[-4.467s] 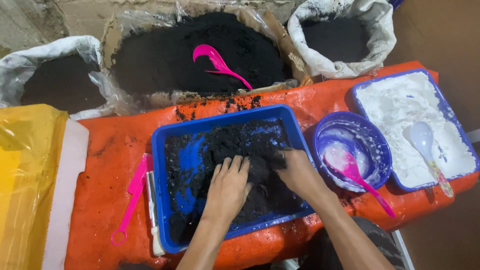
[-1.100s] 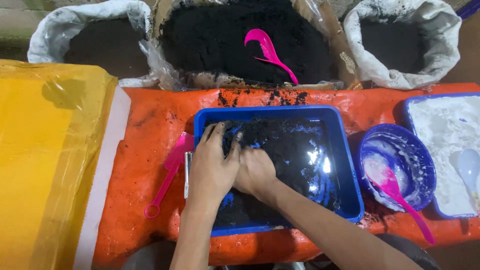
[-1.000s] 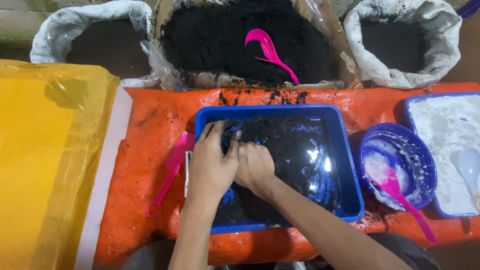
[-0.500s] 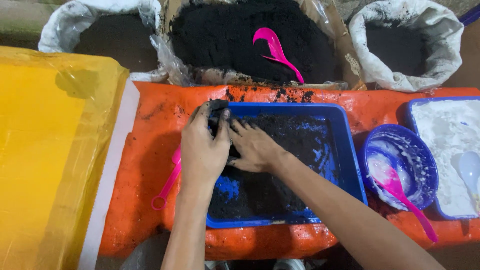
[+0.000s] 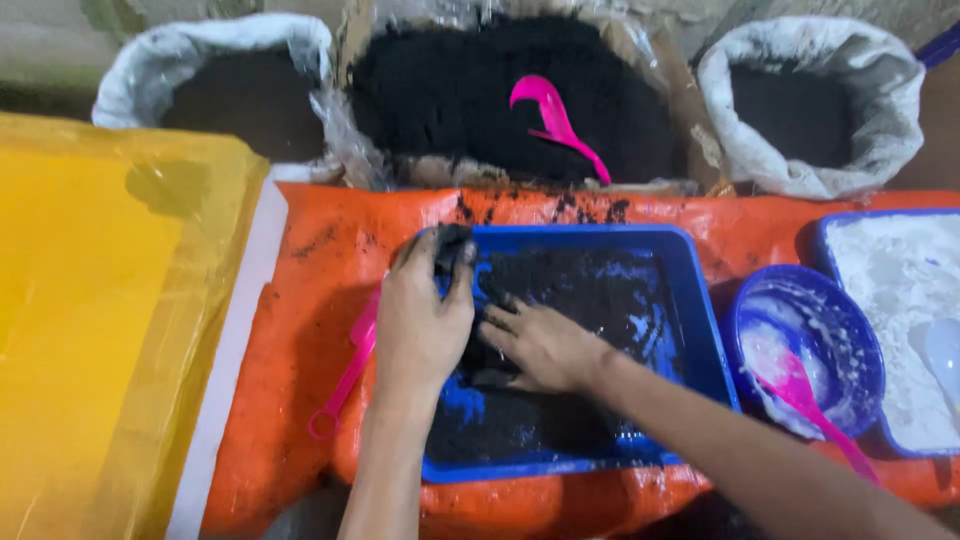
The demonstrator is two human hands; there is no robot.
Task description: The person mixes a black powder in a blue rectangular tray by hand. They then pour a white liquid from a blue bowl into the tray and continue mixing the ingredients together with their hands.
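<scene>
Left hand clutching dark soil clump, right hand flat in blue tray.

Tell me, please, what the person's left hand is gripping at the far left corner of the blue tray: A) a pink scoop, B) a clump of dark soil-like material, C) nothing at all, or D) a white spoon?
B: the left hand is closed around a dark clump raised at the corner of the blue tray, while the pink scoop lies untouched beside it on the orange cover.

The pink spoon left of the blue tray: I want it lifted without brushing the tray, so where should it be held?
Grip the pink spoon by its ringed handle end, from the left over the orange cloth; its top lies under the left hand.
</scene>
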